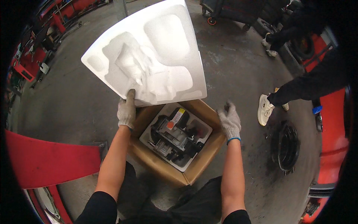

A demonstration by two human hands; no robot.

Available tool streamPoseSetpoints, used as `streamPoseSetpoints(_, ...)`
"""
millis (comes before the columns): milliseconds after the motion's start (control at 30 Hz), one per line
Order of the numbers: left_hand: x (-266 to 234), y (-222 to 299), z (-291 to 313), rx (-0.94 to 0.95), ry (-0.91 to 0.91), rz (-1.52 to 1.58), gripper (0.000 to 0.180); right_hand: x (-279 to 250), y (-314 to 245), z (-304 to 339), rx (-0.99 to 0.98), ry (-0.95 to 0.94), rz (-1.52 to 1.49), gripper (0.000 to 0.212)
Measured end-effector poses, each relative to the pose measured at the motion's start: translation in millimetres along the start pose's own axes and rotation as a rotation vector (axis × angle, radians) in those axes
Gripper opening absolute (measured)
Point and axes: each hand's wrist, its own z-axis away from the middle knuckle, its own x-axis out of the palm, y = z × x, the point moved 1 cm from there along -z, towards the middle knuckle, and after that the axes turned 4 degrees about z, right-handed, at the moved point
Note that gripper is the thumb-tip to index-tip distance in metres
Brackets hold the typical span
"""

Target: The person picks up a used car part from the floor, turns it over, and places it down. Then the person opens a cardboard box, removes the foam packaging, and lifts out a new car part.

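My left hand (127,111), in a grey-white knit glove, grips a large white foam packing insert (167,37) by its lower edge. Its thumb lies on the moulded side, and the hollows face me. Below the foam stands a cardboard box (156,160) with its top open. Inside, a black and silver mechanical unit (173,134) with an orange cap and a yellow-marked label sits in another white foam tray (181,167). Beside the box's right wall is my right hand (229,118), gloved too, with fingers apart and holding nothing; whether it touches the cardboard I cannot tell.
A red panel (52,158) juts in from the left. On the right, a person's leg in dark trousers ends in a pale shoe (265,110). A round black part (286,147) lies on the floor near it. A dark wheeled cart (235,11) stands at the back.
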Motion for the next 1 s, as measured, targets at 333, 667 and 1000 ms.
streamPoseSetpoints(333,18.9,-27.3,-26.9,-0.235,-0.011,0.477,0.087,4.5,2.2,2.7,-0.071,-0.229,0.253,0.060)
streamPoseSetpoints(667,25.4,-50.5,-45.9,-0.300,-0.028,0.634,0.084,6.2,1.2,-1.7,0.005,-0.278,0.324,0.046)
streamPoseSetpoints(1000,-43.9,-40.2,-28.7,-0.102,0.151,0.444,0.079,10.2,4.9,-1.6,-0.041,-0.298,0.382,0.048)
